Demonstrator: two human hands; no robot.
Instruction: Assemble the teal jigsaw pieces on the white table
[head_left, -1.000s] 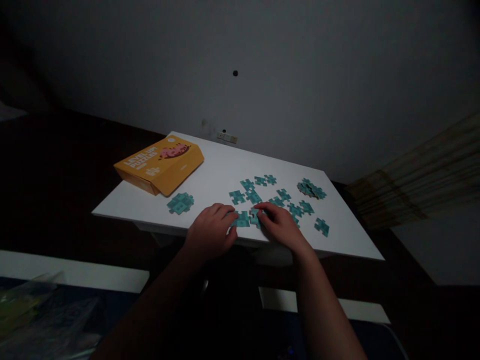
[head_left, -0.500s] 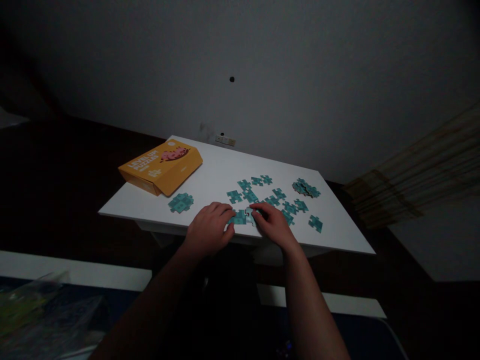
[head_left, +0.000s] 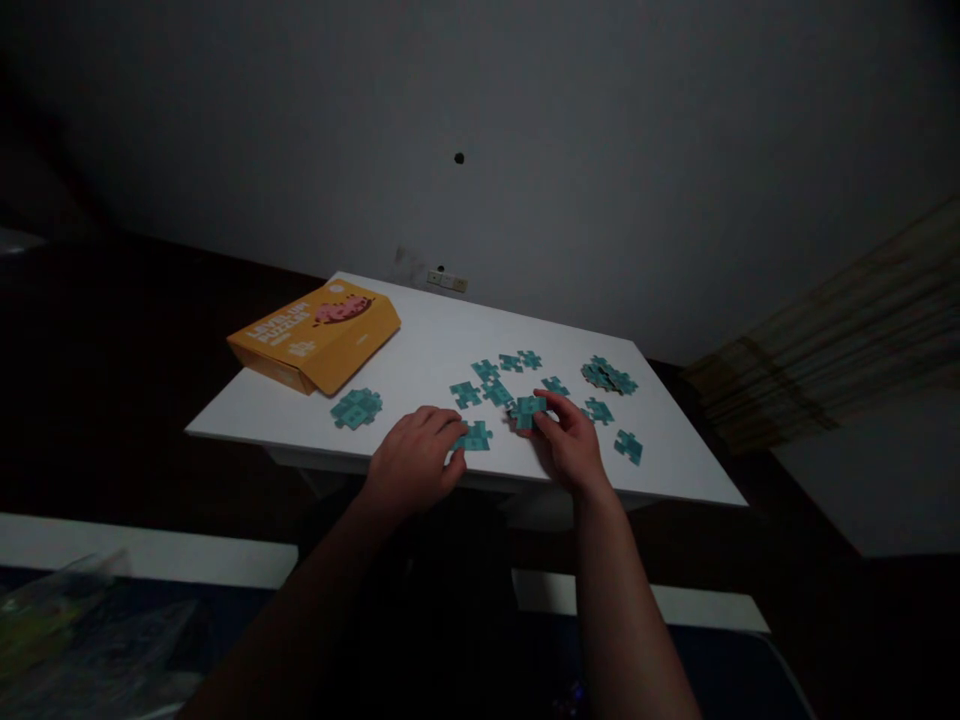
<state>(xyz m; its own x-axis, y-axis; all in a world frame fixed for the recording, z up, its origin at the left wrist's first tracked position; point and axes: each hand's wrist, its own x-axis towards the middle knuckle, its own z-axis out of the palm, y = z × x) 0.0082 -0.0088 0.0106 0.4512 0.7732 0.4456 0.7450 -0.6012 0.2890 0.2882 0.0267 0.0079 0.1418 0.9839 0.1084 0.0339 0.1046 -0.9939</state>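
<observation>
On a white table (head_left: 420,350) lie several teal puzzle pieces (head_left: 525,375), backs up. My right hand (head_left: 571,445) pinches one teal piece (head_left: 527,410) between thumb and fingers, just above the table. My left hand (head_left: 415,462) rests near the front edge with its fingertips on another teal piece (head_left: 475,436). A small joined cluster of pieces (head_left: 356,407) sits to the left of my left hand.
An orange puzzle box (head_left: 315,333) lies at the table's back left. A heap of teal pieces (head_left: 609,377) sits at the back right. A wall socket (head_left: 446,281) is behind the table. The floor around is dark.
My right hand has pulled one teal piece away from the piece under my left hand and lifted it a little to the right. My left hand has stayed put.
</observation>
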